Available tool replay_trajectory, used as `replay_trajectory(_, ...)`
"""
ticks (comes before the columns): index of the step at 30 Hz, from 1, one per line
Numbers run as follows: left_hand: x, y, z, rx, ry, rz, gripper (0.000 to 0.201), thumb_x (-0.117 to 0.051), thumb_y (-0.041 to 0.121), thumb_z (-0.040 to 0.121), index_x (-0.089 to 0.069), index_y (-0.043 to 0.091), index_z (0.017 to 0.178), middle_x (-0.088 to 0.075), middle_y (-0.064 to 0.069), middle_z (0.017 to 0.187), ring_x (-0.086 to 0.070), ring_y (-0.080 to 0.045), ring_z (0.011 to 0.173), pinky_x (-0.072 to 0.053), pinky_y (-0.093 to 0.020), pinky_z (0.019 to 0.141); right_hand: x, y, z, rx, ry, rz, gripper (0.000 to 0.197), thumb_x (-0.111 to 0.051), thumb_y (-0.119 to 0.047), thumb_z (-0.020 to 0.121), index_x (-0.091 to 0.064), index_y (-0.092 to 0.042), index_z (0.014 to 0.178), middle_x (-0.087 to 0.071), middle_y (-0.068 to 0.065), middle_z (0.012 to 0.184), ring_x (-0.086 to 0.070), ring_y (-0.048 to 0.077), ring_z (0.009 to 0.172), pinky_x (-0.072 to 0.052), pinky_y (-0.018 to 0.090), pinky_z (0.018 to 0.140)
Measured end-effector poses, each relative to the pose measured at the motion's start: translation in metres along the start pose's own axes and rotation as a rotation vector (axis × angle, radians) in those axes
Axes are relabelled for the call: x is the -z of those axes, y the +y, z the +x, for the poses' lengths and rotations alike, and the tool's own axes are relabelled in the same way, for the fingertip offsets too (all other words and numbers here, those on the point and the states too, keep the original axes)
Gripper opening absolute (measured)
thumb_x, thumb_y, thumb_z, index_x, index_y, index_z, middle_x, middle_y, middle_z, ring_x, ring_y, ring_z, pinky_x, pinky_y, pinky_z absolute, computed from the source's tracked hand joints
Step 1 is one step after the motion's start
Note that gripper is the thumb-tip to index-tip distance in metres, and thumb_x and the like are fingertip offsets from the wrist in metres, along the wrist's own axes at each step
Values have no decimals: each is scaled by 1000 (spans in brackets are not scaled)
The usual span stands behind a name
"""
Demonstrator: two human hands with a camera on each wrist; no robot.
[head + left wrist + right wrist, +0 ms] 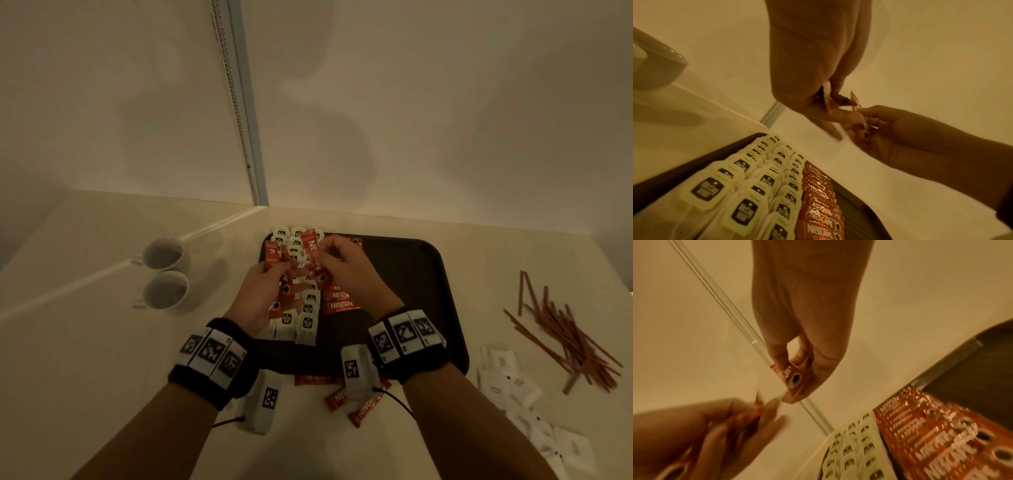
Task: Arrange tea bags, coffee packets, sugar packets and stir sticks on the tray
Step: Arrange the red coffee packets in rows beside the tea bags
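Orange foil coffee packet [312, 253], printed NESCAFE, pinched between thumb and fingers of the right hand [346, 274] and held raised above the left part of the tray [411, 281]; the right wrist view shows the packet's lower end with its printed cup mark between the curled fingers [818, 369]. Left hand [263, 294], palm up, fingers curled round a fan of several more orange packets [274, 255], held just beside the right hand, the two nearly touching.

Beneath both hands, on the dark rectangular tray: rows of white tea bags [740, 186] with pale tags, laid overlapping along the tray's left side, and directly to their right an overlapping column of coffee packets [818, 201] lying flat. The tray's right portion shows bare dark surface.

On the pale counter [102, 342]: three loose coffee packets [363, 411] just off the tray's near edge, partly hidden by the wrist devices; a scattered heap of brown stir sticks [565, 339] to the right of the tray; white sugar packets [507, 380] spread near them, toward the near right corner. Two white cups [164, 274] stand side by side left of the tray. Both wrists carry black bands with patterned marker tags.
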State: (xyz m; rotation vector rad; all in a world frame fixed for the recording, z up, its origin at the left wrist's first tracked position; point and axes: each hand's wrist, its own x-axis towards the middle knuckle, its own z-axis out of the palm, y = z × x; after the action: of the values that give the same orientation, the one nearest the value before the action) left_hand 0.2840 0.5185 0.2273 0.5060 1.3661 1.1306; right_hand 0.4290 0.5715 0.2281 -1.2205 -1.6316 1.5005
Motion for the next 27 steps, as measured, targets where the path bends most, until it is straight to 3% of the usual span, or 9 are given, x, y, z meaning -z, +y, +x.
replay_trajectory(4, 5, 1, -2, -84, 10, 4, 14, -60, 27, 91, -56, 13, 91, -53, 4, 63, -50, -12, 44, -42, -24, 41, 10, -10, -3, 28, -43, -134, 15, -57, -15, 92, -60, -8, 105, -63, 5, 95, -63, 4, 61, -54, 23, 58)
replay_trajectory(7, 2, 3, -2, -136, -27, 77, 17, -68, 24, 84, -62, 12, 95, -56, 9, 52, -45, -9, 40, -41, -23, 42, 11, -17, -7, 58, -31, -113, 18, -66, -13, 85, -64, -7, 102, -69, 5, 83, -65, 5, 59, -51, 20, 53)
replay_trajectory(9, 1, 4, -1, -122, -12, 43, 12, -67, 19, 86, -63, 12, 93, -56, 8, 49, -46, -8, 39, -41, -21, 41, 13, -22, -12, 68, 4, -35, 15, -66, -13, 85, -64, -8, 98, -68, 3, 81, -66, 5, 61, -53, 16, 58)
replay_trajectory(12, 1, 6, -2, -68, -51, -87, 18, -65, 17, 87, -62, 7, 101, -63, 3, 63, -56, -10, 46, -43, -20, 41, 20, -30, -16, 123, 58, -10, 8, -64, -11, 86, -65, -11, 94, -67, 2, 78, -64, 3, 61, -51, 13, 61)
replay_trajectory(14, 0, 4, -4, -34, -125, -147, 22, -63, 18, 87, -63, 7, 106, -70, -2, 82, -69, -14, 66, -48, -19, 46, 23, -35, -17, 180, 105, -65, 9, -65, -11, 85, -66, -13, 93, -67, 3, 78, -63, 2, 61, -51, 12, 61)
replay_trajectory(16, -3, 2, -6, -24, -165, -209, 20, -61, 16, 87, -63, 9, 106, -72, -4, 88, -71, -14, 78, -50, -17, 49, 24, -39, -17, 231, 148, -125, 9, -66, -13, 85, -66, -16, 93, -66, -1, 81, -62, 1, 64, -50, 11, 60)
replay_trajectory(22, -8, 3, -6, -65, -154, -277, 16, -58, 13, 90, -65, 9, 103, -71, -5, 86, -70, -14, 76, -50, -16, 49, 30, -46, -17, 275, 176, -233, 9, -67, -13, 85, -66, -21, 88, -67, -2, 89, -66, 10, 72, -52, 12, 64)
replay_trajectory(27, -8, 5, -5, -107, -96, -249, 17, -60, 14, 90, -65, 8, 105, -73, -3, 84, -70, -12, 70, -50, -16, 48, 33, -41, -18, 239, 168, -235, 8, -67, -15, 84, -67, -23, 86, -65, -13, 85, -63, -2, 77, -50, 9, 68)
